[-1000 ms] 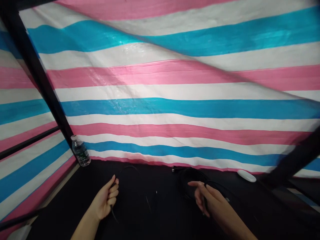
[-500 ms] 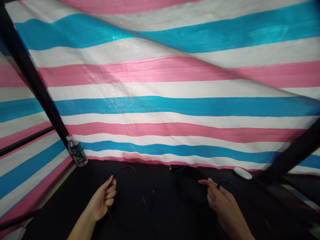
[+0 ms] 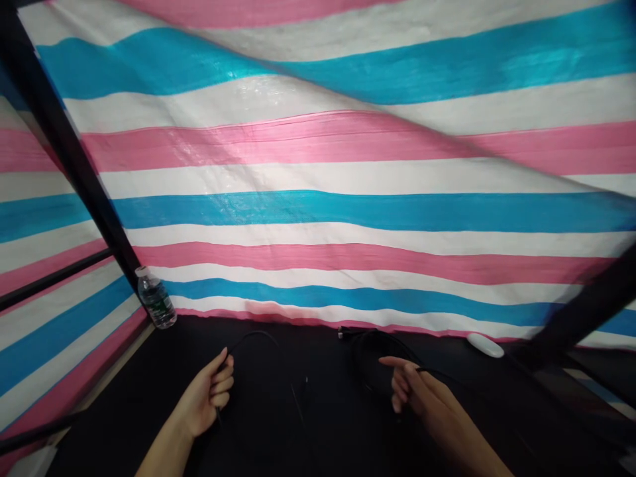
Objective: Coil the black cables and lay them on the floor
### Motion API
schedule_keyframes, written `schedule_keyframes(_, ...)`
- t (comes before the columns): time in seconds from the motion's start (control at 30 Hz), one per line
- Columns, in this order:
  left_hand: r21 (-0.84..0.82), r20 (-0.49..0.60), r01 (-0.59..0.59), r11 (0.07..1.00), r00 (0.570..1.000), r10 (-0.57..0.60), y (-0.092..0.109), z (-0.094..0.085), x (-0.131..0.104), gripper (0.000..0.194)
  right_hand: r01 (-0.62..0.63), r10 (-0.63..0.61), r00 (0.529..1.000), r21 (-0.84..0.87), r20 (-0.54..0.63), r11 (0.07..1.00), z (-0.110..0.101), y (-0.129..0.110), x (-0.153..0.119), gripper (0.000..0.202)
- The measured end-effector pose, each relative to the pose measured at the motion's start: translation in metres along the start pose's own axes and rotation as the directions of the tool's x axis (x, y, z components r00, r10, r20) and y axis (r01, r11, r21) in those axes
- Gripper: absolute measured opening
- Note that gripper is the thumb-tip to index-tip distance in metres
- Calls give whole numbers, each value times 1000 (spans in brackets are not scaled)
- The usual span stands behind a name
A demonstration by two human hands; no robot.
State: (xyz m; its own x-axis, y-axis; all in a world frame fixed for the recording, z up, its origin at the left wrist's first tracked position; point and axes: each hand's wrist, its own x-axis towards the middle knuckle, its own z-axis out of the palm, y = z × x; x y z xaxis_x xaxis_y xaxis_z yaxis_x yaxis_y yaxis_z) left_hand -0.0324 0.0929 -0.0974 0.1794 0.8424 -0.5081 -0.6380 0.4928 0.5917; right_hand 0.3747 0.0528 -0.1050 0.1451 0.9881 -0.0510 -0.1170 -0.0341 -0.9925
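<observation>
At the far left, a striped sheet (image 3: 318, 179) in pink, white and blue covers the side and turns the corner to hang across the whole far side. A dark rail (image 3: 57, 276) crosses it and meets a black slanting post (image 3: 69, 146) at the corner. A clear bottle (image 3: 157, 298) with a green label leans slightly beside that post, at the far left corner of the black table (image 3: 268, 437).

To its right and nearer, the left hand (image 3: 211, 394) is closed, gripping a thin black cable (image 3: 248, 333) whose free length arcs to the far right; a short piece also shows below the fist.

A small pale tip (image 3: 307, 379) and a fine line lie mid-table; the dark surface hides what they belong to. Farther back, a metal connector (image 3: 340, 333) sits beside a coil (image 3: 392, 341) of black cable.

The right hand (image 3: 415, 391) is just in front, partly covering the coil, index finger extended and other fingers curled; cable runs rightward beside it, but whether it is gripped I cannot tell.

Beyond lie a white rounded object (image 3: 485, 345) and another dark post (image 3: 581, 311).
</observation>
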Motion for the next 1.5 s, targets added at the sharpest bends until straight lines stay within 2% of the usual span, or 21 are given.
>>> schedule_keyframes(0.13, -31, 3, 1, 1000, 1000, -1, 3, 0, -2, 29, 93, -92, 996, -141, 11, 986, 0, -2, -2, 60)
schedule_keyframes(0.23, -142, 32, -38, 989, 999, 43, 11, -3, -8, 33, 113, -129, 987, -151, -101, 982, -4, -3, 0, 59)
schedule_keyframes(0.33, -330, 103, -135, 934, 979, 178, 24, -10, -16, 35, 88, -113, 968, -118, -224, 989, -11, 0, 4, 55)
schedule_keyframes(0.43, -479, 135, -251, 841, 926, 353, 37, -22, -23, 35, 90, -100, 956, -50, -277, 995, -20, 3, 8, 53)
schedule_keyframes(0.6, -601, 103, -404, 689, 816, 568, 53, -46, -26, 32, 160, -37, 918, 282, -396, 946, -33, 3, 13, 48)
schedule_keyframes(0.7, -649, 43, -478, 592, 754, 655, 60, -59, -24, 24, 178, 5, 909, 398, -418, 900, -44, 2, 18, 46)
schedule_keyframes(0.77, -663, 14, -501, 556, 735, 678, 62, -64, -23, 19, 188, 27, 907, 461, -421, 867, -49, 2, 20, 45)
schedule_keyframes(0.87, -672, -4, -509, 538, 729, 685, 63, -66, -21, 17, 237, 35, 895, 542, -444, 806, -52, 1, 22, 42)
schedule_keyframes(1.0, -689, -18, -502, 523, 733, 679, 62, -63, -21, 22, 295, -19, 894, 558, -447, 776, -50, 1, 22, 36)
schedule_keyframes(1.2, -671, -76, -504, 544, 776, 626, 62, -59, -23, 33, 260, 4, 926, 643, -379, 720, -52, 6, 23, 33)
schedule_keyframes(1.37, -659, -51, -477, 581, 800, 598, 61, -58, -22, 34, 269, -11, 930, 658, -368, 703, -54, 8, 24, 32)
schedule_keyframes(1.5, -631, -9, -414, 656, 850, 527, 60, -54, -20, 32, 251, -3, 938, 672, -348, 697, -51, 7, 24, 34)
